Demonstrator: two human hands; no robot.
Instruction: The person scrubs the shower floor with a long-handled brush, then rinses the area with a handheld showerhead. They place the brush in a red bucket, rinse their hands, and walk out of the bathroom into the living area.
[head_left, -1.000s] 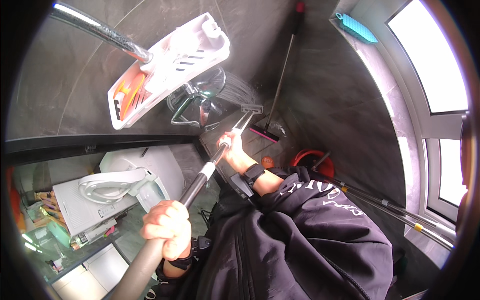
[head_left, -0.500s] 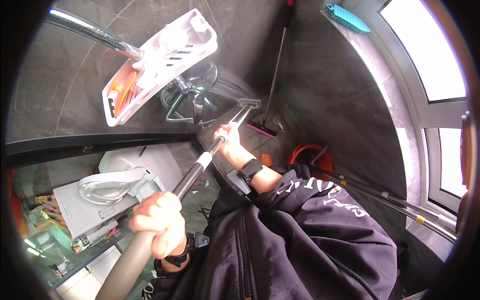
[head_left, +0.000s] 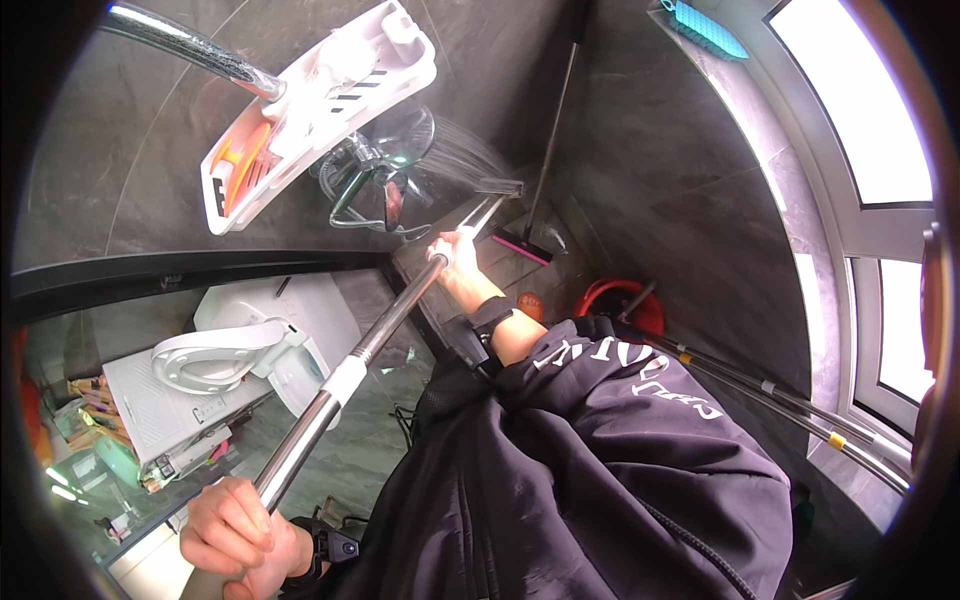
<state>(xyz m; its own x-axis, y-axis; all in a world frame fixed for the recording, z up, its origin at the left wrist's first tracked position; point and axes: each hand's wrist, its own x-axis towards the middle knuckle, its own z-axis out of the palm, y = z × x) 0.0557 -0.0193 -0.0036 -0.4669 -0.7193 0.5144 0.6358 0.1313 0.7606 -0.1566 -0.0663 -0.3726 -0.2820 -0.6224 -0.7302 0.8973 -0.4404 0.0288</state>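
Note:
A long metal mop pole (head_left: pixel 312 425) slants across the view from lower left to the shower corner. My left hand (head_left: pixel 230 532) is wrapped round its grey grip end. Further up the shaft, my right hand (head_left: pixel 456 262) is closed round the pole near the head. The narrow flat mop head (head_left: pixel 500 187) is held above the floor tiles, where spray from the shower falls on it. Beside the spray are the chrome shower fittings (head_left: pixel 370 190) on the dark wall. Each wrist wears a black strapped device.
A white caddy (head_left: pixel 405 75) with an orange item hangs at upper left. A broom (head_left: pixel 522 247) with a pink edge leans in the corner. Near my right side are a red bucket (head_left: pixel 652 312) and metal poles (head_left: pixel 790 408). A toilet (head_left: pixel 215 357) shows beyond a glass panel, and a teal brush (head_left: pixel 703 32) lies on the sill.
My left hand has slid down and left, showing more of the pole. The mop head has shifted slightly up and turned edge-on. My right hand has moved a little.

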